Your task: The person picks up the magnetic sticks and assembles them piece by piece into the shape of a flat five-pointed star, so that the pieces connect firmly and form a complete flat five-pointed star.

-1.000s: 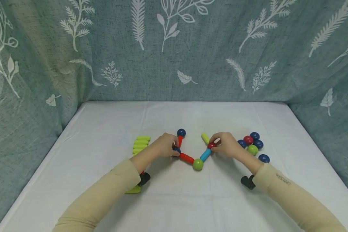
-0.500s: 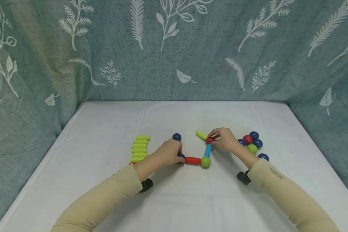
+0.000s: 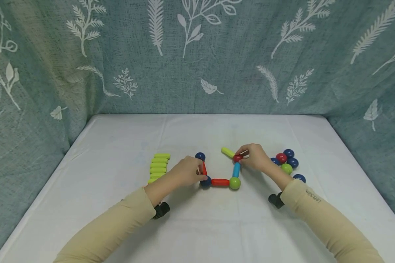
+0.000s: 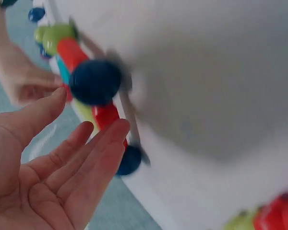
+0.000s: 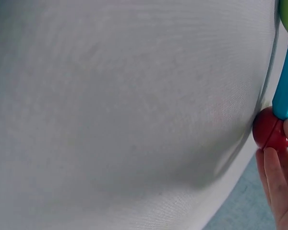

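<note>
An open chain of balls and rods lies on the white table. My left hand (image 3: 188,171) is beside its near-left blue ball (image 3: 205,182); the left wrist view shows that hand's fingers loosely extended, with the ball (image 4: 95,82) at the thumb tip and not gripped. From that ball one red rod (image 3: 204,168) leads to a far blue ball (image 3: 200,156), another red rod (image 3: 220,182) to a green ball (image 3: 234,183). A light-blue rod (image 3: 236,170) joins the green ball to a red ball (image 5: 269,128), which my right hand (image 3: 254,157) pinches. A lime rod (image 3: 228,152) sticks out from the red ball.
Several lime rods (image 3: 160,160) lie in a column at the left, partly behind the left forearm. Loose balls, including a red ball (image 3: 281,158) and a lime ball (image 3: 286,168), cluster at the right. A patterned teal curtain (image 3: 197,87) stands behind the table.
The chain's sides have been turned into a squarer shape, with the near red rod now level and the light-blue rod more upright. My left hand has lately drawn back left, uncovering the blue ball.
</note>
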A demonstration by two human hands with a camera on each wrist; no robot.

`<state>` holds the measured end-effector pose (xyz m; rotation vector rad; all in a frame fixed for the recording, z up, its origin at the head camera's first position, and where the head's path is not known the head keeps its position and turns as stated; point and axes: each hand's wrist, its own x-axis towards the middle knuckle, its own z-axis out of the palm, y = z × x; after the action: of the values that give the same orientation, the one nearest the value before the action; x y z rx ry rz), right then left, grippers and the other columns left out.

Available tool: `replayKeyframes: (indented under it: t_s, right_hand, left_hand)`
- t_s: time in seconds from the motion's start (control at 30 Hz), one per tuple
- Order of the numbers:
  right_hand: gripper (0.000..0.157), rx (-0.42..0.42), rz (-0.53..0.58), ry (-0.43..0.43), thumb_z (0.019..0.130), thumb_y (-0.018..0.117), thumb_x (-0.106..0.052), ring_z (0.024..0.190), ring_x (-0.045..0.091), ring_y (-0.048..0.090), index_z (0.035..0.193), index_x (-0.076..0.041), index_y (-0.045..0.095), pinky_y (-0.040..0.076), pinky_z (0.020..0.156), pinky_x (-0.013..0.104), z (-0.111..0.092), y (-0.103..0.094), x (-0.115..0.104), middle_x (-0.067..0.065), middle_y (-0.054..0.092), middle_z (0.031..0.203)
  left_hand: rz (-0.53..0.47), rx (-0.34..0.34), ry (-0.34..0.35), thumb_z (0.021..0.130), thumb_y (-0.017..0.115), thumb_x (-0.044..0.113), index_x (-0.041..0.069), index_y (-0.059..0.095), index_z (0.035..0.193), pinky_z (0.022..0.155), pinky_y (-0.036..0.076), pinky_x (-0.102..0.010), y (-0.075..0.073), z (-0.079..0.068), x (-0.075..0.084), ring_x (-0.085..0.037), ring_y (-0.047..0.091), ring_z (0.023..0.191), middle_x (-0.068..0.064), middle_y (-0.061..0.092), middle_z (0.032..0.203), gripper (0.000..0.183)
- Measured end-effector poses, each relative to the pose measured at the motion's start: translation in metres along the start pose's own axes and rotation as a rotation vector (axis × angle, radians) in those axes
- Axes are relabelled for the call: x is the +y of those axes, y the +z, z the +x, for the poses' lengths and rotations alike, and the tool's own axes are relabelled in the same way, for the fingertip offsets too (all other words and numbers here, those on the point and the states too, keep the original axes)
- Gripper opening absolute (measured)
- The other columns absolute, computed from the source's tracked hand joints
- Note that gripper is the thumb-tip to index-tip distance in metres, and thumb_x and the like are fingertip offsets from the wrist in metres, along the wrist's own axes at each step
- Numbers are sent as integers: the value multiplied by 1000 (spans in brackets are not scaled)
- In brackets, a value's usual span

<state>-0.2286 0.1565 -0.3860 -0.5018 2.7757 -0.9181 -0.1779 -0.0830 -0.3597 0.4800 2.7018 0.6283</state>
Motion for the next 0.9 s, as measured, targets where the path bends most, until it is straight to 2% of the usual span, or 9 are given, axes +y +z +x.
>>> replayKeyframes:
  t_s: [0.23,0.4,0.53,0.67,0.9]
  right_hand:
    - [22,7,12,7,79,66,3,100,34,58,100,1,66,49,82,40,-1,2,0,18,63,105]
    - [22,7,17,13,79,66,3,100,33,58,100,1,66,49,82,40,-2,3,-1,18,63,104]
    - [21,11,11,14,79,66,4,101,34,58,100,0,66,49,83,40,-3,4,-1,18,63,104]
    - [21,17,11,9,79,66,4,101,33,58,100,0,66,49,82,40,-4,4,-1,17,63,104]
    - [21,18,18,-4,79,66,4,100,34,58,99,0,66,49,83,40,-4,4,1,17,63,104]
  left_hand:
    - [34,78,-42,84,66,17,4,66,92,73,47,-34,-29,-1,-37,-20,58,81,-6,64,86,15]
    - [26,115,-106,86,61,13,1,66,99,76,47,-39,-45,-3,-70,-26,57,88,-11,63,93,19]
    - [8,104,-146,89,55,11,-3,63,108,83,45,-43,-49,-2,-90,-32,53,98,-19,60,105,24]
    - [-13,80,-185,90,50,9,-5,60,113,89,42,-46,-51,-1,-102,-36,50,106,-23,55,114,28]
    - [-6,41,-188,91,49,4,-10,59,111,87,44,-44,-52,2,-114,-35,52,103,-25,57,112,27]
